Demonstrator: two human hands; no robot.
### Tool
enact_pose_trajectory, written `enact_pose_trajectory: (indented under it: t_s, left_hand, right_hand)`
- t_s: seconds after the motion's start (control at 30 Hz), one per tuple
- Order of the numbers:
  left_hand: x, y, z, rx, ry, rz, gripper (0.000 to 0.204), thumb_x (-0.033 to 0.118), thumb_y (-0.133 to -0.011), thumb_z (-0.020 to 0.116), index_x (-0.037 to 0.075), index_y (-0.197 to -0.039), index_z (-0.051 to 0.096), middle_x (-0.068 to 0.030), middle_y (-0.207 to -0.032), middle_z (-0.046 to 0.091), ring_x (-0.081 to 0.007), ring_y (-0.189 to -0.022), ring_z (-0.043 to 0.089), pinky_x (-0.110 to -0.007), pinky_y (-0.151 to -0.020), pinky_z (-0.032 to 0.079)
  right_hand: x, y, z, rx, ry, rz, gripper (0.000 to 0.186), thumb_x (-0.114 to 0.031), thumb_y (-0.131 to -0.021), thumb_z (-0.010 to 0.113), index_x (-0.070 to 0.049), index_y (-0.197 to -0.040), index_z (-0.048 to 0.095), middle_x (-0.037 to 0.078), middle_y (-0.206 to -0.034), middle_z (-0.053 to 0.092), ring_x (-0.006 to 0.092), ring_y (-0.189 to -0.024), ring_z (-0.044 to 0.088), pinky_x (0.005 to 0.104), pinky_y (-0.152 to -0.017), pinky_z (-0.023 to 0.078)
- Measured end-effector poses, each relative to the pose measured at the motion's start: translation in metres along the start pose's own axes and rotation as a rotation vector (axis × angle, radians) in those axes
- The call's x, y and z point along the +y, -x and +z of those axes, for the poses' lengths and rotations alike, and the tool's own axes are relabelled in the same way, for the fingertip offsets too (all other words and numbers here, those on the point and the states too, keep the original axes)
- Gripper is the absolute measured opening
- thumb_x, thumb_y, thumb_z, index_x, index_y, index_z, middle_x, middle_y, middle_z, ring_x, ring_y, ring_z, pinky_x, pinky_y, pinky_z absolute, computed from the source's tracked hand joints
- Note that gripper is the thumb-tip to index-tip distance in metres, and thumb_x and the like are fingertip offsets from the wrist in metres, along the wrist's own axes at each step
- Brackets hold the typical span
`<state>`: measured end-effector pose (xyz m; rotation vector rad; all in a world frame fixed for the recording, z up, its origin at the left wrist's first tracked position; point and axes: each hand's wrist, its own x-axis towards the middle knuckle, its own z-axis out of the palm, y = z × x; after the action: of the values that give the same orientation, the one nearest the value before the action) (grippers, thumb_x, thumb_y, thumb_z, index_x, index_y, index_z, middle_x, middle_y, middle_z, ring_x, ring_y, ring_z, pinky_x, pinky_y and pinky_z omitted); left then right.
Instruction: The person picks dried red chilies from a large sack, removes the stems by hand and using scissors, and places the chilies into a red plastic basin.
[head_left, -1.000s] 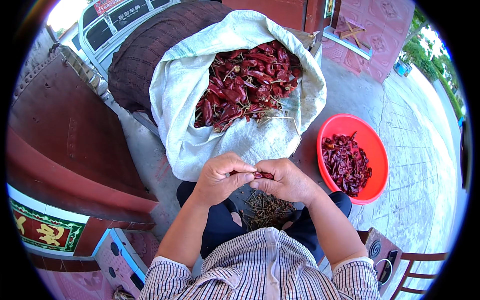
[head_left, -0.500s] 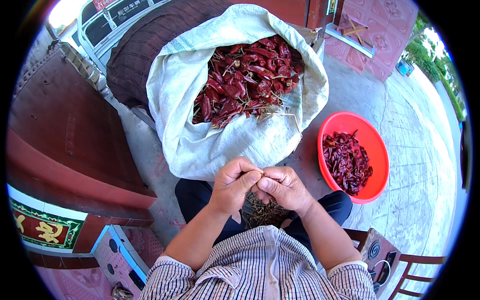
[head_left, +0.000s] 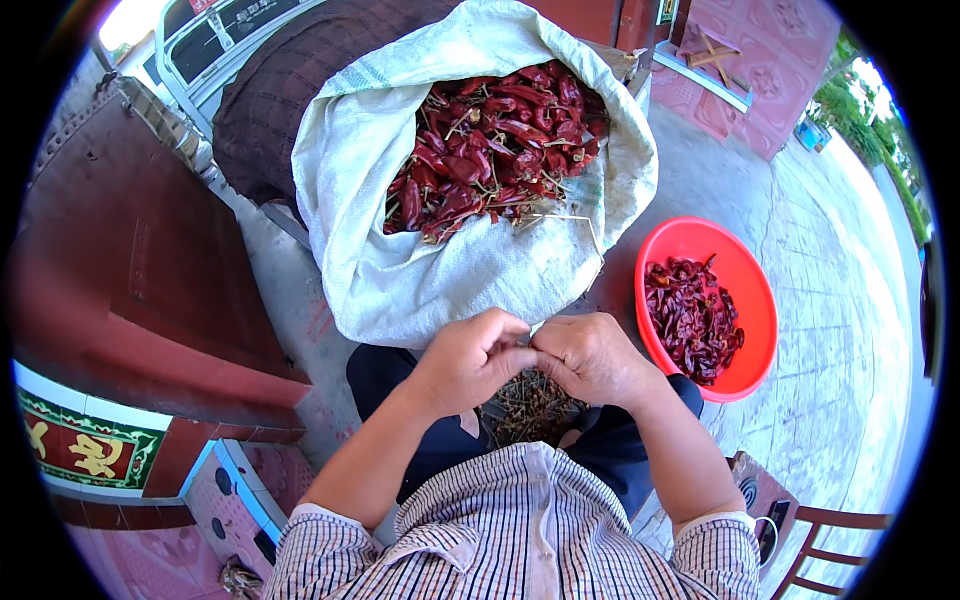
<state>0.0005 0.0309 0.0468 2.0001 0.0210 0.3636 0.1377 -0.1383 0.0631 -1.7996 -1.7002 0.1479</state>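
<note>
Deep red, glossy and wrinkled, the dried chillies fill the mouth of a white woven sack, banked toward its far edge, with loose fabric bare along its near edge. More pods, the second batch of chillies, lie in a red basin to the right, gathered toward its left and near edges; a bare strip shows along its right edge.

Each pod should be very light. The creased skins look papery or leathery, likely stiff enough to keep their shape but apt to crack under a hard squeeze and spill seeds. Their shine suggests a slightly slick surface, so a light pinch at the shoulder, just below the stem, seems the surest hold; the thin stalks look brittle and could snap if pulled sideways.

Just beyond the sack's near edge, the left hand and right hand meet. The left has its thumb and forefinger parted, the thumb reaching to the right hand; the right is curled nearly into a fist. Whether either grips a pod cannot be told. Below them, between the legs, lies a heap of brown stalks.
</note>
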Motion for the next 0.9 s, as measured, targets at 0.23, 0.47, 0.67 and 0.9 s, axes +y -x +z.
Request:
enact_pose_trajectory:
  t_s: [0.23, 0.47, 0.67, 0.9]
  left_hand:
    - [0.001, -0.007, -0.012, -0.567, -0.262, 0.064, 0.026, 0.026, -0.097, 0.065, 0.004, -0.083, 0.066, -0.0136, -0.073, 0.069, -0.0372, -0.074, 0.068, -0.045, -0.065, 0.052]
    - [0.001, 0.010, -0.018, -0.567, 0.145, 0.028, 0.029, 0.020, -0.098, 0.061, 0.001, -0.078, 0.070, -0.0102, -0.067, 0.068, -0.0222, -0.059, 0.066, -0.035, -0.056, 0.049]
    - [-0.015, 0.021, 0.017, -0.168, 1.057, 0.006, 0.041, 0.021, -0.101, 0.055, -0.003, -0.068, 0.062, -0.0136, -0.060, 0.061, -0.0207, -0.052, 0.059, -0.031, -0.049, 0.043]
    - [-0.009, 0.016, 0.045, -0.241, -0.583, 0.264, 0.038, 0.018, -0.088, 0.073, 0.003, -0.123, 0.067, -0.0162, -0.125, 0.066, -0.0322, -0.098, 0.070, -0.038, -0.086, 0.056]
  right_hand:
    - [-0.019, 0.000, -0.023, -0.457, 0.168, 0.076, 0.018, -0.019, -0.084, 0.063, -0.004, -0.082, 0.072, 0.018, -0.080, 0.072, 0.0398, -0.078, 0.072, 0.0496, -0.065, 0.057]
    - [-0.021, 0.019, -0.019, -0.217, -0.318, -0.222, 0.023, -0.021, -0.096, 0.062, -0.001, -0.086, 0.060, 0.018, -0.081, 0.064, 0.0414, -0.078, 0.064, 0.0479, -0.066, 0.049]
    - [-0.016, 0.033, -0.003, 0.151, -0.612, -0.110, 0.022, -0.023, -0.101, 0.063, -0.002, -0.095, 0.066, 0.011, -0.081, 0.066, 0.0252, -0.074, 0.067, 0.0381, -0.065, 0.051]
    - [0.017, 0.083, -0.042, 0.529, -0.722, 0.512, 0.019, -0.018, -0.104, 0.060, -0.003, -0.111, 0.068, 0.002, -0.086, 0.067, 0.0082, -0.073, 0.063, 0.0252, -0.068, 0.053]
